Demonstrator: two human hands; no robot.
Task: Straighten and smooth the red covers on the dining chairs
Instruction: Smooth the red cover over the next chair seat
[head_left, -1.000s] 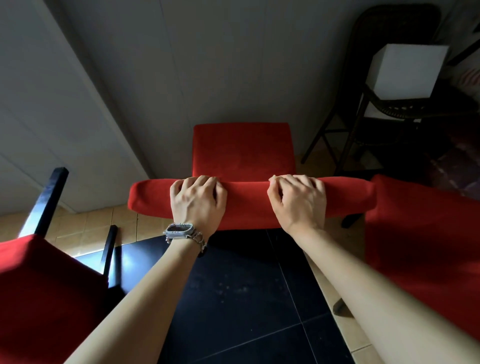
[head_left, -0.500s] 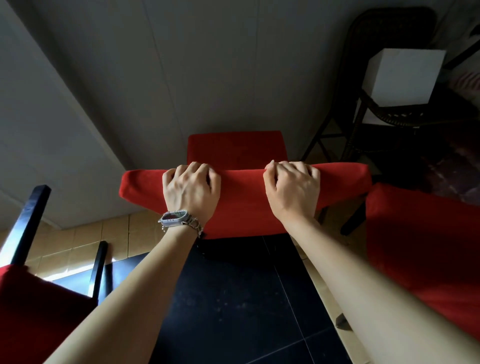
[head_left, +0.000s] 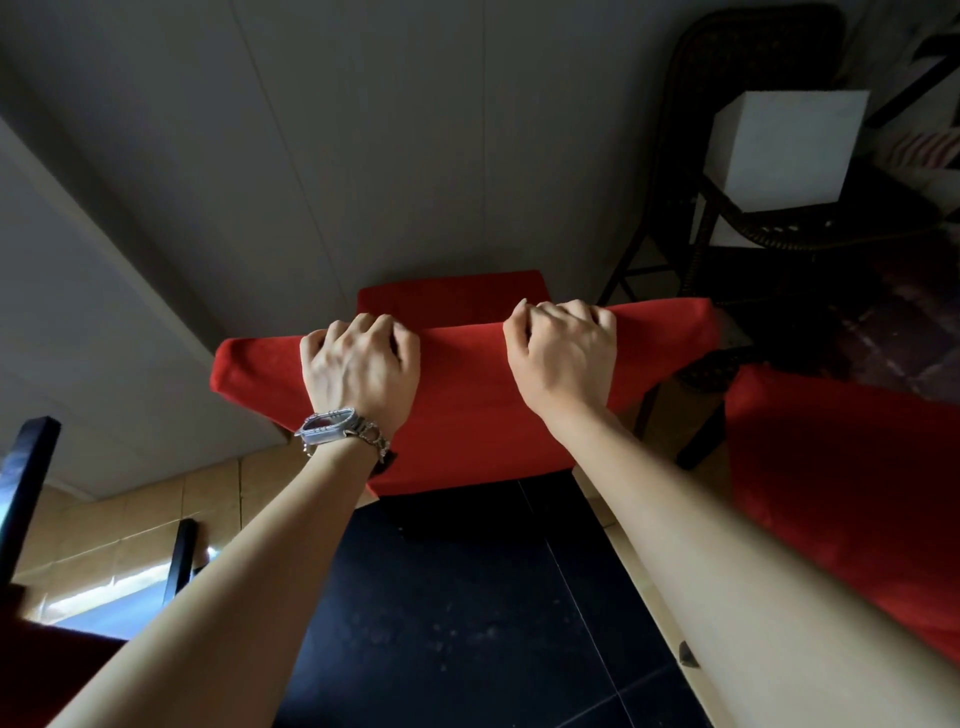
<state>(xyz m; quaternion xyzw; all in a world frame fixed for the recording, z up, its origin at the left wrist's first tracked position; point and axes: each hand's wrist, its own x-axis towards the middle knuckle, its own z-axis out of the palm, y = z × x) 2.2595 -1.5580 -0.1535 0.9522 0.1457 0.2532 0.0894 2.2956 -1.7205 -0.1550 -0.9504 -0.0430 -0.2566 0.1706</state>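
Right, a grey panelled wall (head_left: 363, 130) fills the top half, w/ a black tabletop (head_left: 467, 597) running up from the bottom edge btwn the two forearms. Straight ahead at the table's far end, a dining chair's backrest wears the red cover (head_left: 467, 395), which wraps the top rail & hangs down the near side to the table's edge. Its red seat (head_left: 452, 296) shows just beyond, against the wall. A second covered chair (head_left: 841, 493) sits at the table's right, its red fabric partly behind the right forearm. A third chair at lower left shows a black frame post (head_left: 26, 493) & a dark patch of red. Tan floor tiles (head_left: 130, 509) lie left of the table. Far right, a dark wicker chair (head_left: 691, 156) carries a white box (head_left: 784, 150). The left hand (head_left: 363, 369) is on the left part of the backrest top, fingers curled over the far edge & clamped on the red cover. The right hand (head_left: 563, 353) does the same toward the right, knuckles up, also gripping the fabric. The hands are apart, w/ a bare stretch of cover btwn them. A silver watch (head_left: 332, 426) & chain bracelet (head_left: 376, 441) ring the left wrist
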